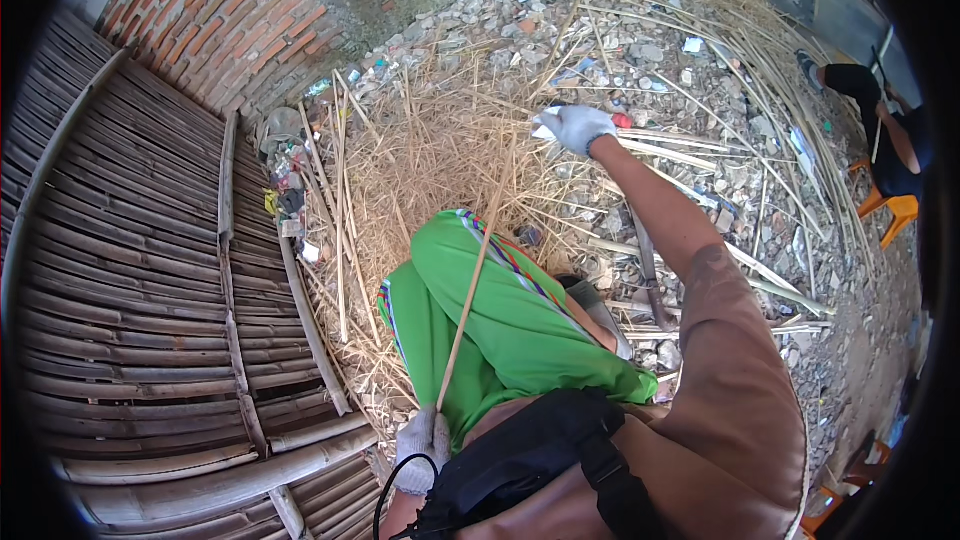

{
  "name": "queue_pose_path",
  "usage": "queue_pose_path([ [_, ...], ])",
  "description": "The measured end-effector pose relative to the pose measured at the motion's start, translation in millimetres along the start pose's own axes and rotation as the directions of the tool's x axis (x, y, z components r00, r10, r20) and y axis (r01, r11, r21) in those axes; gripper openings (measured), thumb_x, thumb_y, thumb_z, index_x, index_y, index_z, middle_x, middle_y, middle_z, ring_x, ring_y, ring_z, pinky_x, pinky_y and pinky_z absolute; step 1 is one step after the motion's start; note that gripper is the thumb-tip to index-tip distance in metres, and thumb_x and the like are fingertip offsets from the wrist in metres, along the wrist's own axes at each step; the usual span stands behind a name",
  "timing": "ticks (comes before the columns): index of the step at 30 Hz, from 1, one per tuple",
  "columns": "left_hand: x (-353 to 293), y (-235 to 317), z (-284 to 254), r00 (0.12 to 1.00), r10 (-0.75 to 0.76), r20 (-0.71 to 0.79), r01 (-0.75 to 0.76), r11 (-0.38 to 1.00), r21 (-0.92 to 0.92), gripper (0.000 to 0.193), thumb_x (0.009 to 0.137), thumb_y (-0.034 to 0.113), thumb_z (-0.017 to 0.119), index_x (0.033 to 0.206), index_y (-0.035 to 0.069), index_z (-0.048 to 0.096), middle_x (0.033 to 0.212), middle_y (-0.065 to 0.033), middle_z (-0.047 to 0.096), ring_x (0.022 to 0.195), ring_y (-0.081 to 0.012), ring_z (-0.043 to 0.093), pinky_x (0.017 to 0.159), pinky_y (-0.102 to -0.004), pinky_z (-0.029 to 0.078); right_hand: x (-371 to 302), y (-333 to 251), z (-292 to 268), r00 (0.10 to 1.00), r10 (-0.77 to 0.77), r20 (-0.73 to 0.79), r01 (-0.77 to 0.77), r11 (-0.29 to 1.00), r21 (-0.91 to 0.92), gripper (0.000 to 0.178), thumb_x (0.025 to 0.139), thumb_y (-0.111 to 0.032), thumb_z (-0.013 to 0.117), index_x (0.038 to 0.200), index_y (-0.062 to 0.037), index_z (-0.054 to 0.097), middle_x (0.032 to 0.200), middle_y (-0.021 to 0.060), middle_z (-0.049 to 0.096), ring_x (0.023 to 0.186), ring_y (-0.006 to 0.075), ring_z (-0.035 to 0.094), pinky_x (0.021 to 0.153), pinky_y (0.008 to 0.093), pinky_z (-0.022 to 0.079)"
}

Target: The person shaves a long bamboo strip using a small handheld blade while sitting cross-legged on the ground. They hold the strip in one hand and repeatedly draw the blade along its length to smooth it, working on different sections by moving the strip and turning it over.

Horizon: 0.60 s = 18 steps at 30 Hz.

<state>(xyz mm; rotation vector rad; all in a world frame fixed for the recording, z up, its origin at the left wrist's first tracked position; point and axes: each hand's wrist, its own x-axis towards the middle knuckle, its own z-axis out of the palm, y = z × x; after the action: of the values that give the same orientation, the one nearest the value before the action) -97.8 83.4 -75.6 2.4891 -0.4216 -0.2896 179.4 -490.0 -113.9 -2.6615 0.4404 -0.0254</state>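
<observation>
My left hand (422, 445), in a pale knitted glove, is closed around the lower end of a thin bamboo strip (474, 280). The strip slants up across my green trousers (500, 330) toward the pile of shavings. My right arm is stretched forward, and my gloved right hand (578, 128) is above the rubble beyond the strip's far end. Its fingers look closed; a white patch and a small dark bit show beside them, too small to name. Under my right forearm lies a long dark object (648, 265), its kind unclear.
Pale bamboo shavings (430, 150) cover the ground ahead. On the left stands a slatted bamboo platform (130, 270), with a brick wall (220, 20) behind. Long split bamboo strips (750, 80) lie over rubble at right. Another person (895, 140) sits on an orange chair (890, 208), holding a strip.
</observation>
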Motion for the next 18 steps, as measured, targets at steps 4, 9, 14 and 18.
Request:
queue_pose_path([
  [4, 5, 13, -1, 1.0, -0.024, -0.015, 0.023, 0.999, -0.031, 0.029, 0.111, 0.023, 0.062, 0.127, 0.001, 0.073, 0.087, -0.0259, 0.073, 0.078, -0.0443, 0.075, 0.073, -0.0513, 0.059, -18, -19, 8, 0.994, -0.096, 0.047, 0.091, 0.992, 0.092, 0.08, 0.111, -0.073, 0.037, 0.105, -0.0077, 0.082, 0.112, 0.028, 0.08, 0.109, 0.0456, 0.077, 0.098, 0.0557, 0.058],
  [9, 44, 48, 7, 0.934, -0.307, 0.18, 0.354, 0.862, -0.364, 0.033, 0.112, 0.028, 0.065, 0.129, 0.001, 0.075, 0.081, -0.0083, 0.072, 0.069, -0.0149, 0.068, 0.065, -0.0356, 0.056, -104, -78, 25, 0.937, -0.293, 0.191, 0.265, 0.951, 0.16, 0.077, 0.11, -0.074, 0.038, 0.108, -0.0085, 0.08, 0.108, 0.0265, 0.08, 0.105, 0.0465, 0.076, 0.095, 0.0553, 0.059],
  [14, 103, 69, 22, 0.944, -0.223, 0.242, 0.315, 0.824, -0.471, 0.038, 0.113, 0.032, 0.067, 0.132, 0.0, 0.073, 0.084, -0.0023, 0.072, 0.062, -0.008, 0.063, 0.055, -0.0272, 0.052, -150, -105, 43, 0.9, -0.374, 0.222, 0.342, 0.924, 0.17, 0.075, 0.11, -0.074, 0.039, 0.105, -0.011, 0.081, 0.105, 0.0238, 0.08, 0.1, 0.0455, 0.078, 0.091, 0.0558, 0.061],
  [18, 130, 81, 30, 0.945, -0.219, 0.243, 0.317, 0.793, -0.521, 0.035, 0.113, 0.032, 0.066, 0.124, -0.001, 0.074, 0.082, -0.0019, 0.072, 0.062, -0.0073, 0.064, 0.053, -0.0268, 0.05, -174, -120, 42, 0.846, -0.417, 0.333, 0.405, 0.908, 0.108, 0.077, 0.109, -0.075, 0.038, 0.101, -0.0123, 0.082, 0.099, 0.0232, 0.08, 0.094, 0.0449, 0.079, 0.087, 0.0575, 0.061],
])
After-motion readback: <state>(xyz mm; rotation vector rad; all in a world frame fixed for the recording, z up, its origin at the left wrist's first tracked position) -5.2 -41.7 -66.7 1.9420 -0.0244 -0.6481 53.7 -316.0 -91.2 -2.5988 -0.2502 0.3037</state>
